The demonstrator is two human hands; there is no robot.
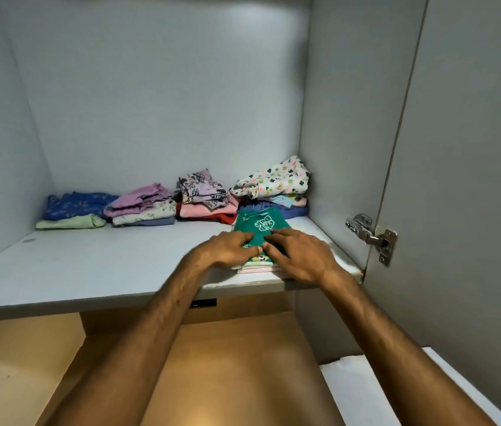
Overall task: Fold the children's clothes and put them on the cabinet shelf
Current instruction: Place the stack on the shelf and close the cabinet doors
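A small stack of folded clothes sits near the front right of the grey cabinet shelf (pixel 89 262), topped by a green printed shirt (pixel 258 226). My left hand (pixel 230 247) and my right hand (pixel 298 253) both lie flat on the near end of that green shirt, fingertips almost touching, pressing the stack down. Pale pink and mint layers (pixel 258 267) show under the shirt at the shelf's front edge. Whether the fingers grip the fabric is unclear.
Folded piles line the back of the shelf: blue and light green (pixel 71 210), lilac and floral (pixel 141 204), pink and red (pixel 206 198), clover print (pixel 274 182). The open door with a metal hinge (pixel 372 236) stands at right. A lit wooden compartment lies below.
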